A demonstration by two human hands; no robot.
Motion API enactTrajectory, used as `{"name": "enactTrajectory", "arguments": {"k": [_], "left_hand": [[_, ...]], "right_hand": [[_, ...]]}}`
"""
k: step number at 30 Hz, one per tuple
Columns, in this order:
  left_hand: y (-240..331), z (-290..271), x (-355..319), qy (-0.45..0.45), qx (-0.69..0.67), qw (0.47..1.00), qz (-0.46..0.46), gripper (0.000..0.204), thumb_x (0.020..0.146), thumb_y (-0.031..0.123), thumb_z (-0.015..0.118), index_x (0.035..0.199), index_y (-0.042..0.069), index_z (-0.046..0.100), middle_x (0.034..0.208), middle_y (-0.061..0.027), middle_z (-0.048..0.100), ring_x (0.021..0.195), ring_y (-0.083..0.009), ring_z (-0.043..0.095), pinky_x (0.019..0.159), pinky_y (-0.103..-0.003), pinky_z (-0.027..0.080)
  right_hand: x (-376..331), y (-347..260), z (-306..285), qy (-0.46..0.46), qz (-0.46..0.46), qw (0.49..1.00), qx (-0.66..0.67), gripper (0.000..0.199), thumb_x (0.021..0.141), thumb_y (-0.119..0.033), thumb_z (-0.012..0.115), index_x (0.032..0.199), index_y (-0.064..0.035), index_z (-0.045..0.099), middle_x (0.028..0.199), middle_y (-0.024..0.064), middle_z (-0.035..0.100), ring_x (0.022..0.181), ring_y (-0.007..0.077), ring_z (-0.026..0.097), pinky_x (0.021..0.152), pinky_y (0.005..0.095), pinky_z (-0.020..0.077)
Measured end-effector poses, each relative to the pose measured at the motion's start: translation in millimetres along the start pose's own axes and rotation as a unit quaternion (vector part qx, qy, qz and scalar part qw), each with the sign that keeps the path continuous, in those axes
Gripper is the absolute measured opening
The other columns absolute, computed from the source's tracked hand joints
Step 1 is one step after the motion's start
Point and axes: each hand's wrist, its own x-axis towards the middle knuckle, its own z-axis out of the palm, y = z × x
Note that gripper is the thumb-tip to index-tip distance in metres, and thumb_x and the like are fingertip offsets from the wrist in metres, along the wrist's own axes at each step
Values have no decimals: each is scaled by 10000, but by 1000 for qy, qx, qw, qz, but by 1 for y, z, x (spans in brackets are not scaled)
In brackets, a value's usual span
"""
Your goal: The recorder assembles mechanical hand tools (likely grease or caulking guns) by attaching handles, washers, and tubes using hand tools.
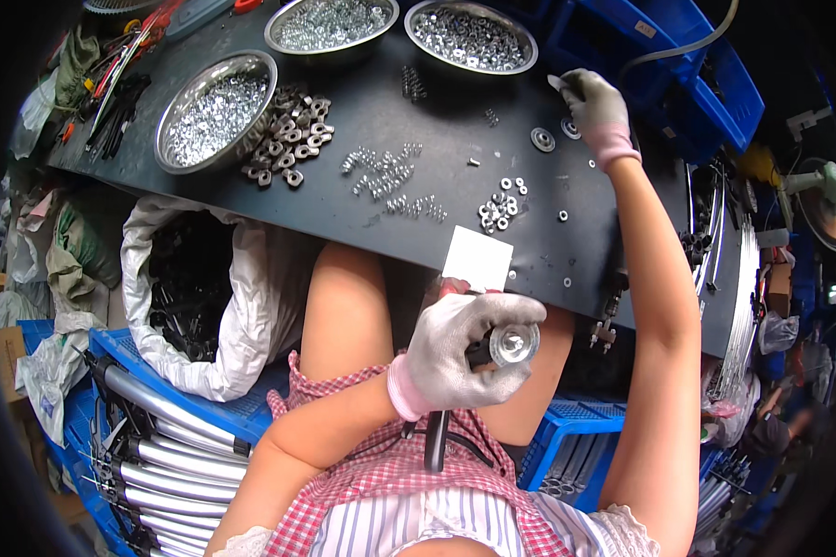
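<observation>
Above my lap, my left hand (464, 353), in a pale glove with a pink cuff, is closed round a black part. A round metal end cap (514, 344) with a bright centre faces up from it. A dark rod (437, 441) sticks out below the hand; I cannot tell whether it belongs to that part. At the back right of the table, my right hand (594, 107), gloved too, pinches a small pale piece (557, 83) too unclear to name. Two round metal discs lie near it, one of them a flanged disc (542, 140). A white square (478, 258) stands beyond my left hand.
The dark table (418, 121) carries metal bowls of small hardware, including a bowl of nuts (471, 37). Loose springs (381, 174), metal links (291, 135) and small rings (502, 209) lie on it. Blue bins (734, 102) stand back right; a white sack (251, 325) sits left.
</observation>
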Motion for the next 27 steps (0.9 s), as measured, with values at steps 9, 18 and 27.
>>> {"name": "enactTrajectory", "arguments": {"k": [9,18,27], "left_hand": [[-6,5,-2,41,-74,996,-32,926,601,301,880,1353,30,412,1011,-76,635,903,-136,609,795,-274,497],[-3,7,-6,18,-153,983,-101,697,663,114,849,1246,46,473,1062,-28,587,985,-92,560,871,-251,468],[-17,19,-14,121,-74,990,23,762,618,174,898,1247,41,489,1098,-56,595,984,-116,574,866,-264,483]], "right_hand": [[-183,-128,-152,-34,-326,920,213,191,652,-88,703,840,-110,673,949,45,659,914,245,646,755,361,512],[-198,-111,-121,23,-10,925,380,174,780,-28,608,941,-27,673,990,118,641,915,233,627,816,321,475],[-165,-99,-31,-114,3,984,139,172,789,-217,669,920,-106,682,957,77,616,937,271,602,846,387,471]]}}
